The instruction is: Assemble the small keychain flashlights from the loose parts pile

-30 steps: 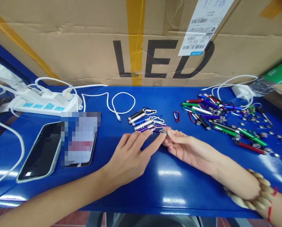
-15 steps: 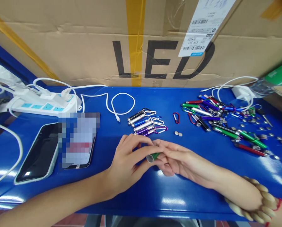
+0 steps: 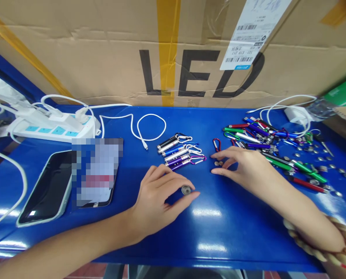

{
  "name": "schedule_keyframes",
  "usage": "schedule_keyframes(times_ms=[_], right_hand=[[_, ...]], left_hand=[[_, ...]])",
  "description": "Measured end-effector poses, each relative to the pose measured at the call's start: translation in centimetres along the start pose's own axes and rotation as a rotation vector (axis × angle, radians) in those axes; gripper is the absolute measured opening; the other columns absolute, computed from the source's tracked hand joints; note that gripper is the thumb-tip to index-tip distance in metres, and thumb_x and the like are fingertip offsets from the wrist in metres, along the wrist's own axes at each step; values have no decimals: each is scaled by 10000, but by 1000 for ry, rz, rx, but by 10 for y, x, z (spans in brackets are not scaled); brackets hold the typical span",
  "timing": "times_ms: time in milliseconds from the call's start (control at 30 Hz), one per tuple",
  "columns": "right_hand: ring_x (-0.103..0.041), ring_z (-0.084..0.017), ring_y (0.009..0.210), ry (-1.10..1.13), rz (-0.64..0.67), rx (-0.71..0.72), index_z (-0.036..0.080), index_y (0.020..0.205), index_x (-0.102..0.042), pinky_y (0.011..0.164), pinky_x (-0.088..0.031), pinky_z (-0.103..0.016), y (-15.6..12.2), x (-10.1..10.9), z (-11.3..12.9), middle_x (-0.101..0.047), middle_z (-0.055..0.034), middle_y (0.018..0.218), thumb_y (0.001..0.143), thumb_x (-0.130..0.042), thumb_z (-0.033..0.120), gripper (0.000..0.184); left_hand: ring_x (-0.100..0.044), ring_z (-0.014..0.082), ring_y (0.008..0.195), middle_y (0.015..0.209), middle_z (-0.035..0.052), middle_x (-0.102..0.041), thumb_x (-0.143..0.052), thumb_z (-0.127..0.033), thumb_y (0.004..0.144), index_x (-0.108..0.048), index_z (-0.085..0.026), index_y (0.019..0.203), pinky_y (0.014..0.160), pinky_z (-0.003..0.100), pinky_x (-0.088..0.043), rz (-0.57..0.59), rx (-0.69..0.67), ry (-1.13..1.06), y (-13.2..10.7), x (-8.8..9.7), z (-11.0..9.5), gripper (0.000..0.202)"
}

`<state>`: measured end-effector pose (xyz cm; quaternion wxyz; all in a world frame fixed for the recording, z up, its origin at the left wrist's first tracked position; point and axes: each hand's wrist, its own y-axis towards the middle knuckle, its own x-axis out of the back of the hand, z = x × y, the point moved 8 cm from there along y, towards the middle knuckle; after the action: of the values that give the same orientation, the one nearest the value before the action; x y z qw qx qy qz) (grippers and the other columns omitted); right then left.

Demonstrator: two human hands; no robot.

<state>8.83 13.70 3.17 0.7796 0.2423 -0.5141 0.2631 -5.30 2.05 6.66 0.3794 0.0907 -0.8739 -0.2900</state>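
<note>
My left hand [image 3: 161,199] pinches a green penlight tube [image 3: 186,190] between thumb and fingers. The tube is seen nearly end-on, so only its round grey end shows. Farther right, my right hand [image 3: 233,162] hovers low over the table, thumb and fingers apart around small button cells [image 3: 218,163]; whether it touches them I cannot tell. Just beyond those fingertips lies a red carabiner clip [image 3: 216,144]. Behind my left hand, several penlights [image 3: 177,152] in black, silver, blue and purple lie in a row with their clips attached.
A pile of loose penlights [image 3: 258,131] and scattered button cells covers the right side of the blue table [image 3: 190,244]. Two phones, one dark [image 3: 47,186], and a white power strip [image 3: 59,130] lie left. A large cardboard box [image 3: 103,50] stands behind.
My right hand has let go of the green penlight tube and moved right and away from me to the button cells. My left hand stays in place, still holding the tube.
</note>
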Motion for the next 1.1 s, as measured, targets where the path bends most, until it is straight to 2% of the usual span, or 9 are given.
schedule_keyframes(times_ms=[167, 333, 400, 467, 533, 667, 900, 1000, 1100], right_hand=[[-650, -120, 580, 11, 4, -5, 188, 789, -708, 543, -494, -213, 4, -1, 0, -704, 3, 736, 691, -717, 158, 104], [-655, -137, 631, -24, 25, 15, 217, 800, -712, 590, -503, -244, 4, -2, 4, -703, 13, 764, 734, -687, 208, 71], [-652, -146, 658, -55, -26, 64, 226, 809, -713, 571, -498, -249, 3, 2, 13, -698, 8, 785, 757, -666, 229, 70], [-651, -146, 697, -18, -141, 164, 217, 825, -710, 552, -496, -239, 0, 13, 31, -696, -5, 822, 782, -641, 240, 84], [-647, -136, 744, 126, -230, 311, 194, 849, -702, 610, -517, -232, -7, 25, 51, -692, -24, 849, 800, -628, 237, 99], [-637, -120, 789, 363, -202, 515, 166, 917, -685, 700, -534, -220, -19, 32, 78, -678, -44, 873, 786, -646, 156, 137], [-620, -100, 704, 330, -207, 610, 191, 906, -685, 637, -520, -215, -29, 25, 85, -680, -22, 850, 831, -597, 167, 118], [-627, -96, 710, 324, -226, 631, 195, 858, -682, 670, -523, -217, -29, 29, 85, -679, -13, 834, 844, -582, 185, 102], [-627, -99, 729, 319, -238, 583, 200, 888, -671, 672, -526, -212, -24, 37, 79, -671, -12, 841, 789, -652, 191, 100]], left_hand=[[-516, 107, 540, 565, -6, -621, -526, -282, 875, -600, -146, 665, 549, 241, -426, 118, -7, -51, -5, -14, 4, 262], [-522, 118, 540, 589, 17, -634, -418, -301, 929, -593, -139, 705, 552, 248, -435, 218, 5, -70, -7, -21, 6, 327], [-549, 126, 582, 657, 21, -664, -401, -290, 939, -604, -143, 779, 593, 253, -452, 252, 28, -83, -7, -24, 8, 297], [-575, 132, 633, 718, 19, -678, -394, -275, 945, -606, -151, 851, 635, 254, -464, 281, 65, -96, -7, -26, 11, 263], [-585, 132, 671, 750, 10, -675, -393, -256, 948, -601, -161, 883, 653, 245, -465, 293, 105, -109, -6, -28, 14, 238], [-574, 133, 706, 766, 6, -655, -396, -240, 951, -590, -165, 861, 647, 230, -450, 284, 109, -131, -5, -28, 16, 226], [-555, 125, 655, 730, 9, -642, -350, -286, 968, -585, -150, 892, 619, 221, -442, 290, 37, -173, -6, -27, 12, 281], [-569, 115, 680, 758, 6, -651, -358, -264, 967, -578, -155, 900, 646, 210, -444, 293, 27, -213, -6, -27, 11, 254], [-574, 112, 684, 754, -3, -650, -393, -247, 957, -573, -163, 877, 665, 210, -445, 281, 53, -224, -6, -26, 13, 214]])
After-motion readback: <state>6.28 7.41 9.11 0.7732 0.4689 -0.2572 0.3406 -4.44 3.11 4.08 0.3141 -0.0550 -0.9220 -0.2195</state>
